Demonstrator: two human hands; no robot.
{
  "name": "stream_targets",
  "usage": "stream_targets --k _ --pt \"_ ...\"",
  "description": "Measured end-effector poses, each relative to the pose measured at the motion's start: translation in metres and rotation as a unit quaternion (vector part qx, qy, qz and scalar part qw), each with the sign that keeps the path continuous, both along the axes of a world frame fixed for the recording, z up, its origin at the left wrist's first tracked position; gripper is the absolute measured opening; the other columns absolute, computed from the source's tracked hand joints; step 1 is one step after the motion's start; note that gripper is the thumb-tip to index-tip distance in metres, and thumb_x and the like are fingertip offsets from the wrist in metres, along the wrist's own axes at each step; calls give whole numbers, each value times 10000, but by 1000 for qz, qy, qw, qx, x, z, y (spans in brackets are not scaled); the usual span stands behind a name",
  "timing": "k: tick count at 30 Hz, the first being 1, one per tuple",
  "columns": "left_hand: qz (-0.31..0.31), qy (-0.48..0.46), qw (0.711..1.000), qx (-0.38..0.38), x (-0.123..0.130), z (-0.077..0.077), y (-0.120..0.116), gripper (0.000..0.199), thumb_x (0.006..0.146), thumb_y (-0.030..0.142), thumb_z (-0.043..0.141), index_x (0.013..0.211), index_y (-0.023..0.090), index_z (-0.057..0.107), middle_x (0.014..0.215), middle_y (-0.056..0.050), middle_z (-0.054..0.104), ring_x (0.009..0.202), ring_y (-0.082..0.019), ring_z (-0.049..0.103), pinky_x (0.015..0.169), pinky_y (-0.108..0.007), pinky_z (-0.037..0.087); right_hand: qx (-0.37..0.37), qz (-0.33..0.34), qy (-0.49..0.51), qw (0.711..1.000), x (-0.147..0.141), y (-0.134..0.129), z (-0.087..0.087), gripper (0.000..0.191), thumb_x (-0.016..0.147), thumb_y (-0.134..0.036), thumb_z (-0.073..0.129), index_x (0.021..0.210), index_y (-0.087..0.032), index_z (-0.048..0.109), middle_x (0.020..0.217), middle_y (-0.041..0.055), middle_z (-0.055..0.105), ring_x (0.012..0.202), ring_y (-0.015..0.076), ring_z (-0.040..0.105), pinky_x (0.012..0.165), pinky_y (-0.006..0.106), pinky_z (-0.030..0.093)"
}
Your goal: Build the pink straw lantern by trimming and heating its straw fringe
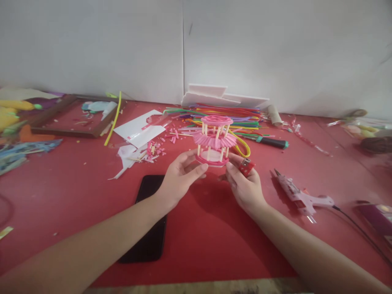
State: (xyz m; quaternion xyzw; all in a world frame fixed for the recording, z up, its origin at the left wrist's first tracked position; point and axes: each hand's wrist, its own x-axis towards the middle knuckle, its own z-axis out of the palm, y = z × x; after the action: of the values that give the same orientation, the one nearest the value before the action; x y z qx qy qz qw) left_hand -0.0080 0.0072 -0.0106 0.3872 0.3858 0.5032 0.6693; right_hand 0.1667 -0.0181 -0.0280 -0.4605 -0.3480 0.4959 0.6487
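Between my hands, raised above the red table, is a small two-tier pink model (215,141) with pale stick posts, a pleated pink middle ring and a round base. My left hand (183,175) grips the left side of the base, thumb in front. On the other side, my right hand (244,183) pinches the base's right edge. A red lighter (246,166) with a metal top is also tucked in the fingers of that hand. The fingertips behind the base are partly hidden.
A pink glue gun (301,196) with a cord lies at right. A black phone (150,237) rests beneath my left forearm. Behind the model are colourful pipe cleaners (220,109) and a dark-handled tool (272,142). Pink scraps (154,150) and a brown frame (67,132) lie left.
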Motion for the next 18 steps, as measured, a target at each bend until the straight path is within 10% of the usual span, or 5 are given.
stream_targets --k 12,18 --pt "16 -20 1000 -8 2 3 -1 629 569 248 998 1073 262 623 996 34 736 872 -162 728 776 -297 613 54 76 -49 994 4 -7 -1 429 757 -431 889 1127 -266 750 998 13 745 618 104 600 660 325 621" --pt "-32 12 998 53 2 7 -2 496 625 257 977 1004 218 659 1042 -41 795 1002 -245 761 862 -340 600 54 159 -92 982 4 -17 4 521 743 -384 911 1230 -294 748 821 -12 690 553 113 540 595 329 574"
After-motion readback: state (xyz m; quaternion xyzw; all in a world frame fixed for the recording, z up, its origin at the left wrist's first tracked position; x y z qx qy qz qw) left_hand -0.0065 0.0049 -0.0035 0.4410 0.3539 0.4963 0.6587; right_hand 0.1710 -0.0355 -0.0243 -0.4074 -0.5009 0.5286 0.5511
